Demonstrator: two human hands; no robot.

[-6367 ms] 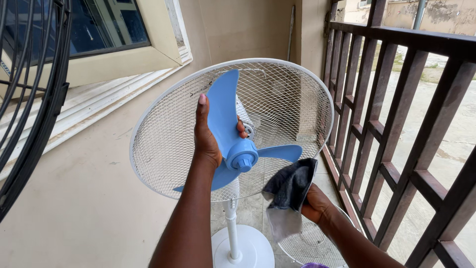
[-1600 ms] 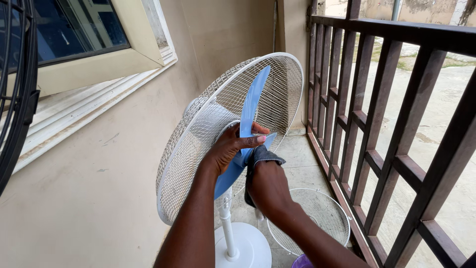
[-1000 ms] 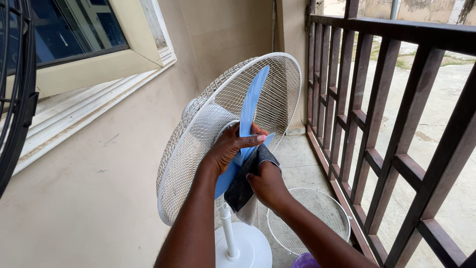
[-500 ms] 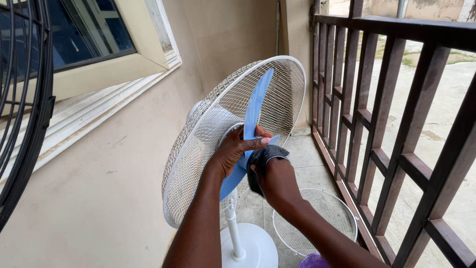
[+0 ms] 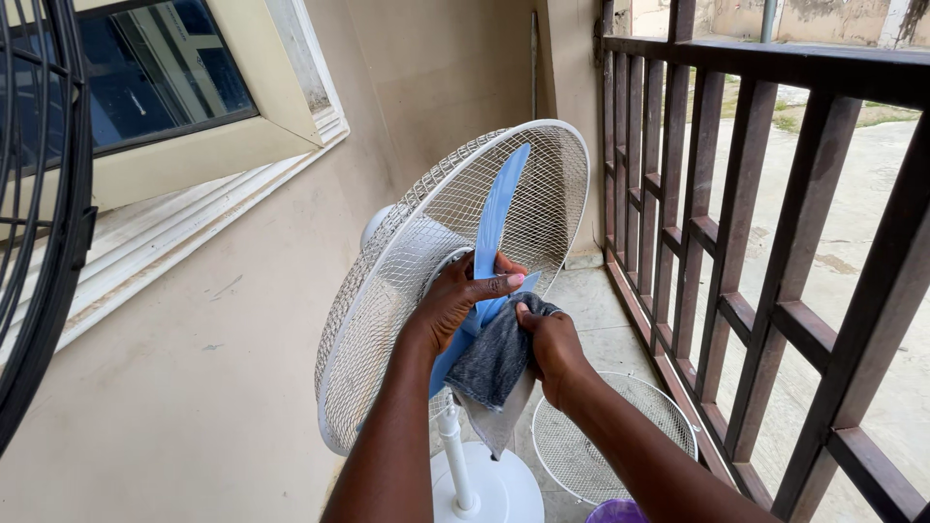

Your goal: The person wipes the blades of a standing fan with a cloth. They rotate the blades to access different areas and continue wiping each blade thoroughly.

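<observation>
Balcony floor, between the beige wall and the brown wooden railing (image 5: 736, 242). White pedestal fan with round wire rear guard (image 5: 407, 291) stands on its round white base (image 5: 494, 489) near the railing side. The detached white wire front guard (image 5: 620, 436) lies flat on the floor just beside the base.

Light blue plastic fan blade (image 5: 496, 218) is upright. My left hand (image 5: 455, 305) grips it low, fingers curled round it. My right hand (image 5: 552, 344) is clenched on the dark grey cloth (image 5: 494, 363), pressed against the blade by the hub.

Step, as I judge it: wiping the blade. Next stroke calls for a steady left grip.
</observation>
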